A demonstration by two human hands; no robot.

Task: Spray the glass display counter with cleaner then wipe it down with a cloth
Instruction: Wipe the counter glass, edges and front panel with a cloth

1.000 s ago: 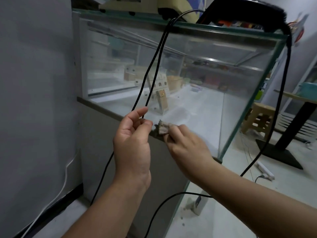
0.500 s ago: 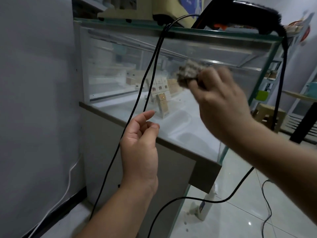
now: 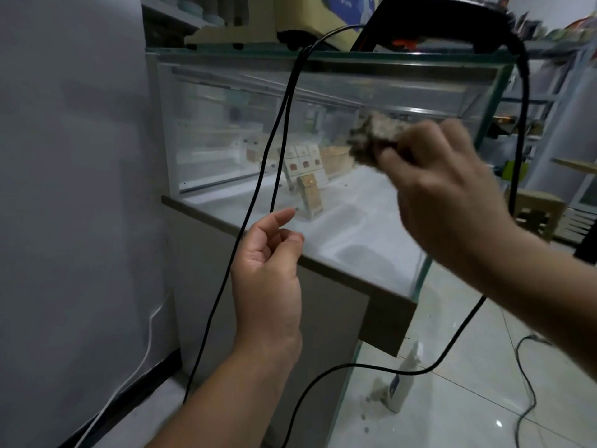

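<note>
The glass display counter (image 3: 226, 101) fills the middle of the head view, with small cardboard boxes inside it. My right hand (image 3: 445, 192) grips a crumpled grey-brown cloth (image 3: 374, 137) and holds it up against the front glass pane, blurred by motion. Lower down, my left hand (image 3: 268, 263) hangs in front of the counter's lower edge, fingers loosely curled and holding nothing, right beside the hanging black cables (image 3: 277, 130). A white spray bottle (image 3: 403, 379) stands on the floor by the counter's corner.
A black power tool (image 3: 429, 24) and a cream appliance (image 3: 258, 24) sit on the counter top; their black cables hang down the front glass. A grey wall (image 3: 71, 189) lies to the left, a wooden stool (image 3: 539, 215) and tiled floor (image 3: 452, 409) to the right.
My right hand rose with the cloth from the counter's lower edge up to the front glass pane. My left hand let go of the cloth and stayed low beside the cables.
</note>
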